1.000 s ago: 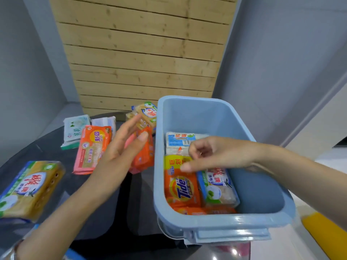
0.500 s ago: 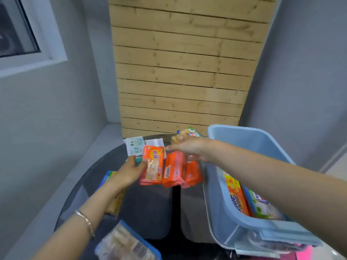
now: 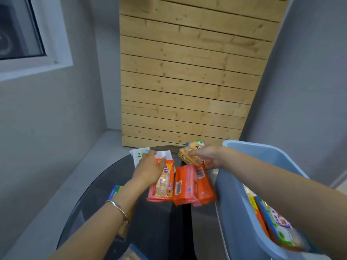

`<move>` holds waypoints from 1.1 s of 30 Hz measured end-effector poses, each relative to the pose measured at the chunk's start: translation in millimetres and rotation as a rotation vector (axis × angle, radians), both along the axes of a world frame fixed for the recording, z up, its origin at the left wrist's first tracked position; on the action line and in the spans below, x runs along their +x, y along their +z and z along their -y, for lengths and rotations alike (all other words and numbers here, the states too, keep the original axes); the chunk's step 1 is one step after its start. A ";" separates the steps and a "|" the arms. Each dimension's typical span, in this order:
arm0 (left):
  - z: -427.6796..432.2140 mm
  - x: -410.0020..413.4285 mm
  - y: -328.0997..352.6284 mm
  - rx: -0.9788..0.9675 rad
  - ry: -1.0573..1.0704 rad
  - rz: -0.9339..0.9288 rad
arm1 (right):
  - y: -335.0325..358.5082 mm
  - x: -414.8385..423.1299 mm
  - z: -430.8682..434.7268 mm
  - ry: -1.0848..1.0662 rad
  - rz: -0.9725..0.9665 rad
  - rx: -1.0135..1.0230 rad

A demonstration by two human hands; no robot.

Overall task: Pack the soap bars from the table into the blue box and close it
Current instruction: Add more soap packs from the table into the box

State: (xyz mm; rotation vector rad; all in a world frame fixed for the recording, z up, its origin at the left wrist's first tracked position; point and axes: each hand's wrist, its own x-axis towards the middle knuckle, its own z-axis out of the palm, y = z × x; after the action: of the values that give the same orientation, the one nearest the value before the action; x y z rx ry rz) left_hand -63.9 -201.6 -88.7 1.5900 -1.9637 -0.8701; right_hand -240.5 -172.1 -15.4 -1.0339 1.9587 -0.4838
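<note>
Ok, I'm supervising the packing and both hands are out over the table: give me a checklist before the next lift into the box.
1. Right hand on the yellow soap pack: ok, fingers on it.
2. Left hand on a white pack: grip cannot tell.
3. Blue box open: ok.
4. Room left in box: cannot tell, mostly out of frame.
5. Orange packs still on the table: not ok, unpacked.

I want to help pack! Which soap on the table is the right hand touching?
The yellow soap pack at the far edge of the table, beside the blue box. The right hand rests on it; the orange packs lie nearer, untouched by it.
</note>
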 end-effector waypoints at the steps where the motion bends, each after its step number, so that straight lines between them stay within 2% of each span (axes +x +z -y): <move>1: 5.0 -6.2 3.1 -0.066 -0.002 -0.055 | 1.2 -4.2 8.0 0.005 -0.006 -0.008; 3: 15.8 -22.4 11.1 -0.158 -0.051 -0.139 | 2.1 -12.7 26.3 0.002 -0.029 -0.020; 4: 22.1 -32.2 15.3 -0.135 -0.078 -0.188 | 2.3 -17.0 36.2 -0.001 -0.041 -0.030; 6: 35.4 -53.9 24.7 0.127 -0.096 -0.377 | 2.5 -28.5 58.8 0.018 -0.112 -0.038; 8: 47.2 -74.2 30.8 0.549 -0.095 -0.688 | 4.0 -41.2 79.5 0.068 -0.210 0.008; 9: 52.4 -82.4 31.8 0.717 -0.096 -0.784 | 3.6 -48.7 89.3 0.092 -0.242 0.059; 12: 74.3 -104.4 12.2 0.955 -0.107 -0.830 | -4.1 -71.1 110.8 0.201 -0.267 0.313; 16: 84.2 -126.6 -11.9 0.953 -0.140 -0.755 | -12.3 -98.1 121.1 0.401 -0.230 0.486; 20: 85.4 -133.1 -22.9 0.819 -0.149 -0.627 | -17.0 -112.5 125.6 0.476 -0.153 0.565; 26: 82.0 -141.8 -29.6 0.742 -0.133 -0.624 | -20.0 -116.9 128.5 0.404 -0.046 0.485; 29: 81.8 -141.4 -29.9 0.735 -0.136 -0.699 | -20.3 -122.2 127.3 0.358 -0.014 0.442; 33: 82.8 -138.4 -25.1 0.587 -0.116 -0.781 | -19.5 -124.9 126.4 0.244 0.145 0.278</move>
State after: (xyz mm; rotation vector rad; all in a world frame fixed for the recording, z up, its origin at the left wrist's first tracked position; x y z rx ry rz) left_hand -202.3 -284.4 -113.8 1.1116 -1.2947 -1.8931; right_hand -365.3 -298.5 -34.9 -1.0112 1.6867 -0.1415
